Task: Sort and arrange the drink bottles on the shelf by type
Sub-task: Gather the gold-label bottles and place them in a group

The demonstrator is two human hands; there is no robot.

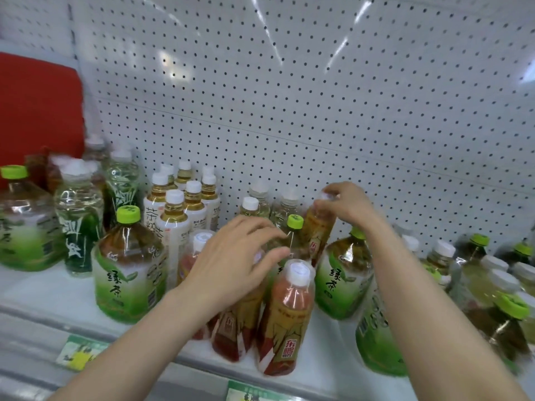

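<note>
My right hand point(348, 205) grips the white cap of an orange-labelled energy drink bottle point(317, 227), which is tilted and lifted among the others. My left hand point(231, 261) hovers with spread, curved fingers over the middle cluster, close to a small green-capped bottle point(293, 227); whether it touches anything is unclear. Below it stand more orange-labelled bottles, the nearest one point(285, 319) at the shelf's front. Big green tea bottles point(128, 267) with lime caps stand to the left, and another point(341, 273) stands to the right.
White-capped pale tea bottles point(179, 209) stand behind the left-middle, clear green-labelled bottles point(79, 215) further left. Several mixed bottles crowd the right end point(492, 285). A white pegboard point(318, 96) backs the shelf. The shelf's front edge point(202, 369) carries green price tags. A red panel point(37, 111) is at the left.
</note>
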